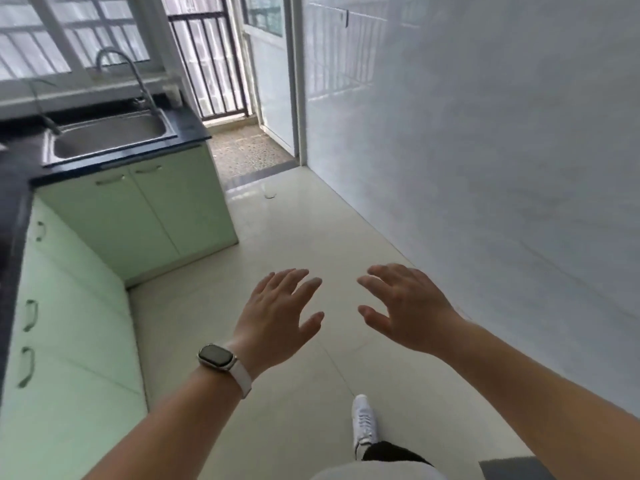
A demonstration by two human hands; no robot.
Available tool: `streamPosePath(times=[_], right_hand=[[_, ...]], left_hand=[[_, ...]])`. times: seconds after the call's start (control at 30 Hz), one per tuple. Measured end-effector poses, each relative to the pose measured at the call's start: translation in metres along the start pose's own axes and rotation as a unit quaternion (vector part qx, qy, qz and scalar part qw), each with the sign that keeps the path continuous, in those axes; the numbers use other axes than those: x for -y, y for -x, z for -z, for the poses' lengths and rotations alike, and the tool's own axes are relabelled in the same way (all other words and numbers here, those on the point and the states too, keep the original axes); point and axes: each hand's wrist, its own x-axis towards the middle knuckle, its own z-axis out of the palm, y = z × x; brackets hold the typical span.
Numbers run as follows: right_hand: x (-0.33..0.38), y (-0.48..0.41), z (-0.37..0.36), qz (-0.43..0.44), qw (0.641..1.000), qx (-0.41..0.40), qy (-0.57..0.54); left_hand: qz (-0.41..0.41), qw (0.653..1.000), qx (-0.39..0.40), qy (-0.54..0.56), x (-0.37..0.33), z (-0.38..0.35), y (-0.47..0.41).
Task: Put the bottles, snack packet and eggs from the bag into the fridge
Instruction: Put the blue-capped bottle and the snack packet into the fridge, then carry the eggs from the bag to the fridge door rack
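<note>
While the bag, its groceries and the fridge cannot be placed from here, both hands can be logged.

- Left hand (280,317) – raised over the floor, back upward, fingers spread and nearly straight; released, grasping nothing. A smartwatch (216,356) with a pale strap sits on its wrist.
- Right hand (405,306) – level with the left and just beside it, a gap between the two; fingers fanned and lightly bent, likewise holding nothing.
- White shoe (363,424) – one foot forward on the floor, below and between the forearms, with a dark trouser leg behind it.
- Tiled floor (294,237) – pale and glossy, with a small dark scrap near the doorway.
- Grey mat (512,467) – one corner showing at the bottom edge.
- Green cabinets (138,209) – an L-shaped run along the person's left, with metal bow handles.
- Dark countertop (20,188) – caps the cabinets.
- Steel sink (110,133) – set into the counter under the window.
- Curved faucet (121,71) – at the sink's back edge.
- White tiled wall (485,133) – fills the person's right side.
- Balcony door (270,64) – standing open at the far end.
- Black railing (207,64) – beyond the door, over a pebbled threshold.
</note>
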Motion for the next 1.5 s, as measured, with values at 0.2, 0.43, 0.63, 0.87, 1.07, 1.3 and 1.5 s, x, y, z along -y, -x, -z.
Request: streamPosePath(times=[0.2, 0.43, 0.63, 0.87, 1.07, 1.3, 1.5], right_hand=[[0.022, -0.086, -0.023, 0.12, 0.992, 0.02, -0.021], [0.013, -0.192, -0.028, 0.222, 0.973, 0.022, -0.049], [-0.005, -0.271, -0.026, 0.291, 0.954, 0.036, -0.068], [0.023, -0.322, -0.032, 0.375, 0.922, 0.059, -0.079], [0.08, -0.355, -0.043, 0.436, 0.891, 0.084, -0.092], [0.162, -0.398, -0.052, 0.471, 0.873, 0.091, -0.087], [0.261, -0.445, -0.062, 0.493, 0.862, 0.099, -0.063]], left_hand=[[0.118, 0.992, -0.01, -0.041, 0.05, 0.006, 0.011], [0.208, 0.976, -0.015, -0.064, 0.088, 0.012, -0.044], [0.245, 0.962, -0.032, -0.115, 0.107, 0.024, -0.086], [0.327, 0.933, -0.029, -0.145, 0.13, 0.04, -0.069], [0.407, 0.899, -0.038, -0.158, 0.159, 0.052, -0.034], [0.465, 0.867, -0.066, -0.166, 0.221, 0.059, 0.013], [0.493, 0.849, -0.104, -0.16, 0.302, 0.073, 0.061]])
